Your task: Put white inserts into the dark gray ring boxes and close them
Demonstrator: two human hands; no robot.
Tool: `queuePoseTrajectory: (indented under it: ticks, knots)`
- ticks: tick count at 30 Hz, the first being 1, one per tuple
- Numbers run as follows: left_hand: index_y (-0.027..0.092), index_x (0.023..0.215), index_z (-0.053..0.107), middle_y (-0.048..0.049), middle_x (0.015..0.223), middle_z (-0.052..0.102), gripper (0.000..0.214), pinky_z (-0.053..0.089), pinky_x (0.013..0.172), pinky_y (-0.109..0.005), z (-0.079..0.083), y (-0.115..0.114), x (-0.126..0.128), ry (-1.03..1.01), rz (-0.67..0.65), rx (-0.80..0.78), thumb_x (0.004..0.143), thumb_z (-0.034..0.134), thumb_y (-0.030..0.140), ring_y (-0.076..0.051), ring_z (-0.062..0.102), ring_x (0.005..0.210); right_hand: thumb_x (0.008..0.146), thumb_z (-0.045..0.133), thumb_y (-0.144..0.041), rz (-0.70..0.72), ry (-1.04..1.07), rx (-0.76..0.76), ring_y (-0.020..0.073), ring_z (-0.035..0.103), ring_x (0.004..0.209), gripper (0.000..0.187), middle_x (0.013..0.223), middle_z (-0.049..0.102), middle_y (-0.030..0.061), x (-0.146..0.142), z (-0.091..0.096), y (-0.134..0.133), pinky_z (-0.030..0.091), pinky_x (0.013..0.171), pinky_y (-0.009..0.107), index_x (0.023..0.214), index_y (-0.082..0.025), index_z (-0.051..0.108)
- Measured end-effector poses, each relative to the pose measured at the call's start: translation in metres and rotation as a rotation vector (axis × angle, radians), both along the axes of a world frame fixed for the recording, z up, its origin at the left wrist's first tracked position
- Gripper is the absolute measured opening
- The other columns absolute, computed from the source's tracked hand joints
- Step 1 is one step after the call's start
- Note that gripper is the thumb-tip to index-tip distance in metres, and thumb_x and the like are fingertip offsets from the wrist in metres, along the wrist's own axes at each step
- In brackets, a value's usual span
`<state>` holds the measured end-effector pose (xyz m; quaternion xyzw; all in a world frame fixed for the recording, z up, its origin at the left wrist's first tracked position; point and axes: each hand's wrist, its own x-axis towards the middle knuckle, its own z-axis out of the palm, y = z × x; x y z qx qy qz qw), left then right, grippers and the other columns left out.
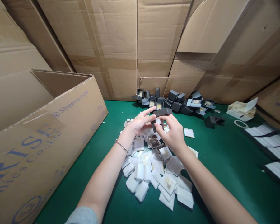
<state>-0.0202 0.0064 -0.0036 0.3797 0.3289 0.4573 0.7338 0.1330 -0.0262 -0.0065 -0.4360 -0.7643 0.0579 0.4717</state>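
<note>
My left hand (140, 120) and my right hand (170, 132) both grip a small dark grey box (162, 112) with its lid raised. A small white piece (158, 121) shows at the box's opening, pinched by the fingertips of my right hand. Its contents are hidden by my fingers. Just below my hands lies a loose heap of white pouches (154, 168), some with gold-coloured inserts. A chain bracelet (122, 147) circles my left wrist.
Several dark grey boxes (175, 101) stand open or shut along the back of the green mat (224, 161). Cardboard sheets (135, 37) line the back. A large cardboard carton (49, 130) stands at left, and black trays with white cards (268, 140) lie at right.
</note>
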Motion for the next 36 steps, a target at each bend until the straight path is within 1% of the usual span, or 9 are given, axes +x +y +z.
queuePoseTrajectory:
  ticks: [7, 12, 16, 19, 22, 24, 27, 29, 36]
  knots:
    - [0.023, 0.129, 0.055, -0.0005, 0.078, 0.067, 0.067, 0.05, 0.064, -0.023, -0.005, -0.001, 0.007, 0.007, -0.024, 0.022, 0.066, 0.08, 0.026, -0.009, 0.062, 0.066, 0.082, 0.051, -0.031, -0.013, 0.029, -0.026, 0.0198, 0.055, 0.073, 0.01, 0.074, 0.061, 0.004, 0.001, -0.004, 0.004, 0.044, 0.067, 0.033, 0.075, -0.023, 0.052]
    - [0.024, 0.128, 0.055, 0.0003, 0.079, 0.066, 0.067, 0.049, 0.063, -0.023, -0.005, -0.001, 0.009, 0.017, -0.023, 0.053, 0.066, 0.08, 0.027, -0.008, 0.06, 0.064, 0.078, 0.054, -0.032, -0.022, 0.032, -0.003, 0.0211, 0.054, 0.076, 0.009, 0.078, 0.061, 0.0039, 0.002, -0.01, 0.005, 0.044, 0.071, 0.036, 0.077, -0.023, 0.051]
    - [0.022, 0.126, 0.057, -0.0028, 0.085, 0.068, 0.067, 0.048, 0.061, -0.023, -0.001, -0.002, 0.006, 0.006, 0.008, 0.051, 0.064, 0.081, 0.027, -0.01, 0.061, 0.066, 0.076, 0.059, -0.034, 0.04, -0.026, 0.025, 0.0226, 0.054, 0.08, 0.02, 0.086, 0.061, 0.0055, 0.004, -0.012, 0.004, 0.045, 0.072, 0.037, 0.092, -0.023, 0.053]
    - [0.021, 0.124, 0.057, -0.0049, 0.093, 0.069, 0.066, 0.051, 0.064, -0.025, 0.001, 0.0, 0.002, -0.019, 0.037, 0.059, 0.064, 0.082, 0.03, -0.012, 0.063, 0.071, 0.076, 0.062, -0.035, 0.117, -0.1, 0.052, 0.0252, 0.055, 0.09, 0.04, 0.102, 0.06, 0.01, 0.004, -0.013, 0.005, 0.047, 0.076, 0.04, 0.111, -0.021, 0.05]
    - [0.02, 0.119, 0.059, -0.0035, 0.092, 0.069, 0.062, 0.05, 0.061, -0.022, 0.001, 0.001, 0.001, -0.058, 0.046, 0.055, 0.063, 0.082, 0.035, -0.01, 0.063, 0.068, 0.077, 0.057, -0.022, 0.126, -0.155, 0.135, 0.0286, 0.053, 0.106, 0.055, 0.117, 0.056, 0.0141, 0.002, -0.019, 0.007, 0.046, 0.088, 0.046, 0.129, -0.02, 0.041]
    - [0.019, 0.11, 0.063, -0.001, 0.084, 0.067, 0.055, 0.049, 0.058, -0.019, 0.001, 0.001, 0.003, -0.094, 0.054, 0.045, 0.061, 0.083, 0.035, -0.008, 0.061, 0.064, 0.078, 0.049, -0.013, 0.065, -0.155, 0.189, 0.0284, 0.054, 0.109, 0.057, 0.119, 0.057, 0.0141, 0.001, -0.025, 0.009, 0.044, 0.093, 0.049, 0.134, -0.022, 0.039]
    - [0.016, 0.092, 0.064, 0.0021, 0.075, 0.063, 0.044, 0.047, 0.055, -0.016, -0.001, -0.001, 0.01, -0.139, 0.068, 0.013, 0.058, 0.085, 0.034, -0.005, 0.057, 0.059, 0.081, 0.044, -0.011, -0.018, -0.133, 0.247, 0.0266, 0.057, 0.108, 0.053, 0.116, 0.061, 0.0131, 0.001, -0.03, 0.009, 0.044, 0.096, 0.048, 0.132, -0.023, 0.045]
    - [0.015, 0.085, 0.061, 0.003, 0.073, 0.061, 0.041, 0.047, 0.055, -0.016, -0.004, -0.001, 0.014, -0.166, 0.058, 0.001, 0.057, 0.085, 0.034, -0.004, 0.056, 0.059, 0.083, 0.041, -0.01, -0.032, -0.142, 0.285, 0.0246, 0.059, 0.108, 0.048, 0.113, 0.064, 0.0114, 0.003, -0.03, 0.009, 0.042, 0.1, 0.047, 0.129, -0.023, 0.05]
    - [0.015, 0.081, 0.059, 0.0029, 0.075, 0.061, 0.04, 0.047, 0.059, -0.017, -0.011, 0.001, 0.018, -0.217, 0.043, 0.005, 0.058, 0.084, 0.036, -0.005, 0.056, 0.063, 0.081, 0.037, -0.004, -0.035, -0.174, 0.31, 0.0215, 0.061, 0.108, 0.047, 0.108, 0.068, 0.0085, 0.007, -0.023, 0.008, 0.038, 0.106, 0.051, 0.12, -0.023, 0.058]
